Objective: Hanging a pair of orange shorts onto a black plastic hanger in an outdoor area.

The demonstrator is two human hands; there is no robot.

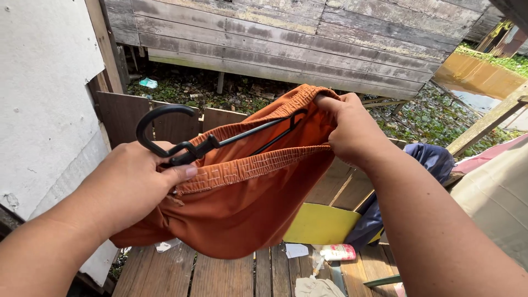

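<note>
An orange garment point(242, 203) with an elastic waistband hangs in front of me, with a black plastic hanger point(181, 144) pushed into its waist. My left hand point(135, 179) grips the hanger's neck just below the hook, together with the waistband's left end. The far right end of the waistband is pinched in my right hand point(349, 129), stretched over the hanger's arm. The hanger's right tip is hidden under the cloth.
Below is a wooden plank deck point(220, 275) with a yellow board point(322, 223), a small bottle point(338, 252) and scraps of paper. A white wall point(44, 99) is at left, a weathered plank wall point(286, 38) ahead, dark blue cloth point(429, 159) at right.
</note>
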